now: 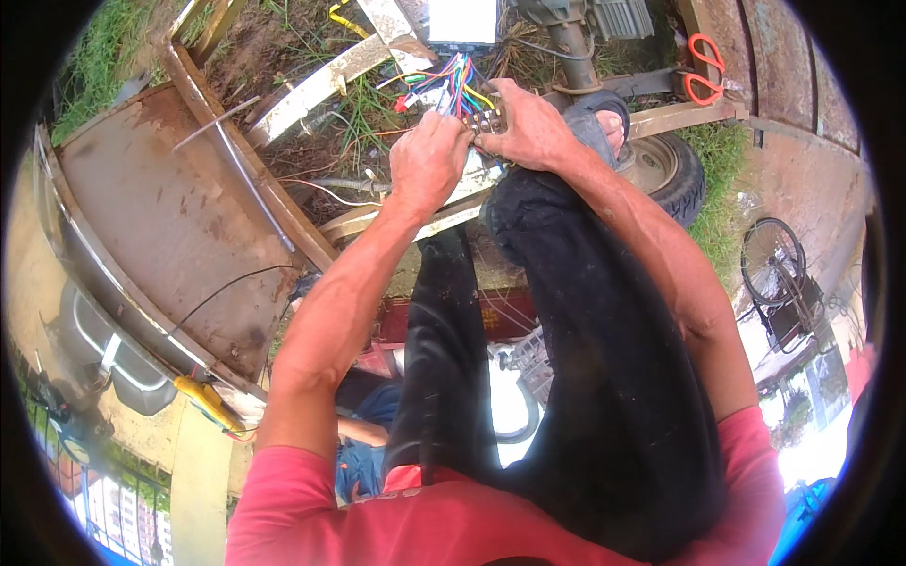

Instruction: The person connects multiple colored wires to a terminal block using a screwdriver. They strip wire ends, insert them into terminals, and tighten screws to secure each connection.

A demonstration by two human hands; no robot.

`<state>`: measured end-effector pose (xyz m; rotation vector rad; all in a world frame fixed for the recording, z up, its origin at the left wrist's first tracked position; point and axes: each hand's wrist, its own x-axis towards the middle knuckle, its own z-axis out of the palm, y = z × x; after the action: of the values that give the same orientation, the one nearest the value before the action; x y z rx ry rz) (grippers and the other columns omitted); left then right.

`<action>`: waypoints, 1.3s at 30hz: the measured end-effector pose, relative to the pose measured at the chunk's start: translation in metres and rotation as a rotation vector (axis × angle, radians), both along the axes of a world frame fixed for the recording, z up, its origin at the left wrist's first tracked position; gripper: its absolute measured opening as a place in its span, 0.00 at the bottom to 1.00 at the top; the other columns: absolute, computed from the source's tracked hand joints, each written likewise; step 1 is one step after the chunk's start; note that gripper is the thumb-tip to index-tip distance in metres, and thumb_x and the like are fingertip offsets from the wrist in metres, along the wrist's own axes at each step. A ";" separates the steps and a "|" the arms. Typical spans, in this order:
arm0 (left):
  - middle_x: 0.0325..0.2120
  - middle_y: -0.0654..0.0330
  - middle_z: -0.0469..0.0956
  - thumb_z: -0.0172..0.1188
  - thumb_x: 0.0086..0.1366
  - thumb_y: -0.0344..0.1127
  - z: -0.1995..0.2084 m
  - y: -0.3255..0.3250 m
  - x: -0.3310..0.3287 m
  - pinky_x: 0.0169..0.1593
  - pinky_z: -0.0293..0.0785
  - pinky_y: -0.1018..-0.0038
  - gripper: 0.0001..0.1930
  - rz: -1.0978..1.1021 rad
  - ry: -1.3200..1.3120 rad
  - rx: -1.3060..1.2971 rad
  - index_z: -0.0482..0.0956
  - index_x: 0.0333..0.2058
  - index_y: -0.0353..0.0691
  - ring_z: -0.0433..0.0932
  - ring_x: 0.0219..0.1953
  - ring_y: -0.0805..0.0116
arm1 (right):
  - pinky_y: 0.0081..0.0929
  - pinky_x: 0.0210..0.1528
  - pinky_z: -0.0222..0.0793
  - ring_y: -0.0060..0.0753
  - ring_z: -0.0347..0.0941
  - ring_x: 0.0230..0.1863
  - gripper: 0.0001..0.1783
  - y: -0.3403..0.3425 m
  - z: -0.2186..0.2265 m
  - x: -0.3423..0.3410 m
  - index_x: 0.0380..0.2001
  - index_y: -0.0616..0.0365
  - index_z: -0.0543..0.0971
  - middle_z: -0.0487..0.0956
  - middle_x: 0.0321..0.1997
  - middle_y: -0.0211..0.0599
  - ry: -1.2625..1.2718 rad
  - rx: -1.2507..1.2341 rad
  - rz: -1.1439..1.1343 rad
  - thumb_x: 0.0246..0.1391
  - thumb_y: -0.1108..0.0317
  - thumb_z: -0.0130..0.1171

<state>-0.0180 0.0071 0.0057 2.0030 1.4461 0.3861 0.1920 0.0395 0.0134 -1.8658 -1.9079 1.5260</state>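
Right hand [530, 132] pinches dark metal-screwed terminal strip [485, 121], likely light, stiff, best edge-gripped; left hand [429, 158] beside it, hold unclear.

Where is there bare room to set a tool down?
Mainly the rusty panel at left, bordered by the angled beam and the curved rim, above the black cable; whether it is level, I can't tell. Crowded: at the left hand and right hand, where coloured wires bunch beside the terminal block, below the white-topped box.

Bright daylt; wires [459, 83] fairly sharp; white-topped box [462, 21] nr far edge of metal frame [311, 97] blown out. Sheen on blk trousers [604, 358]. Heavy fisheye bend, dark rim, bkgd soft/hazy.
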 end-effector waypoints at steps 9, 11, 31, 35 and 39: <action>0.32 0.56 0.78 0.70 0.64 0.35 -0.001 -0.003 -0.002 0.34 0.79 0.57 0.07 0.006 -0.066 0.029 0.82 0.39 0.46 0.82 0.31 0.50 | 0.48 0.54 0.77 0.60 0.81 0.52 0.49 0.002 0.001 0.000 0.65 0.66 0.69 0.83 0.48 0.59 -0.003 -0.029 0.007 0.47 0.49 0.77; 0.32 0.57 0.77 0.70 0.63 0.32 0.002 -0.003 0.000 0.35 0.79 0.57 0.07 0.030 -0.066 -0.002 0.80 0.37 0.45 0.82 0.33 0.51 | 0.48 0.54 0.77 0.60 0.82 0.52 0.50 0.000 0.001 0.000 0.66 0.66 0.68 0.83 0.48 0.59 -0.001 -0.006 0.001 0.47 0.49 0.77; 0.31 0.57 0.79 0.72 0.64 0.38 0.002 -0.001 -0.001 0.34 0.80 0.58 0.08 0.015 -0.046 -0.010 0.82 0.37 0.45 0.83 0.32 0.51 | 0.47 0.54 0.77 0.58 0.82 0.51 0.48 0.000 0.000 0.000 0.65 0.65 0.69 0.83 0.48 0.58 -0.008 -0.010 -0.001 0.48 0.49 0.77; 0.31 0.56 0.78 0.71 0.64 0.36 -0.001 0.000 -0.005 0.34 0.80 0.57 0.08 -0.032 -0.086 0.029 0.82 0.38 0.45 0.82 0.32 0.51 | 0.47 0.54 0.77 0.58 0.82 0.51 0.48 0.000 0.000 0.000 0.65 0.65 0.69 0.83 0.48 0.58 -0.005 0.000 -0.006 0.47 0.49 0.77; 0.30 0.57 0.77 0.71 0.63 0.36 0.001 0.000 -0.001 0.33 0.79 0.58 0.08 0.013 -0.050 0.013 0.81 0.37 0.45 0.82 0.30 0.51 | 0.47 0.53 0.77 0.58 0.82 0.51 0.48 0.000 0.000 0.000 0.65 0.65 0.69 0.84 0.47 0.58 -0.010 0.002 -0.006 0.47 0.50 0.76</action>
<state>-0.0192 0.0071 0.0071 1.9816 1.4295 0.4492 0.1918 0.0392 0.0138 -1.8805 -1.9050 1.5159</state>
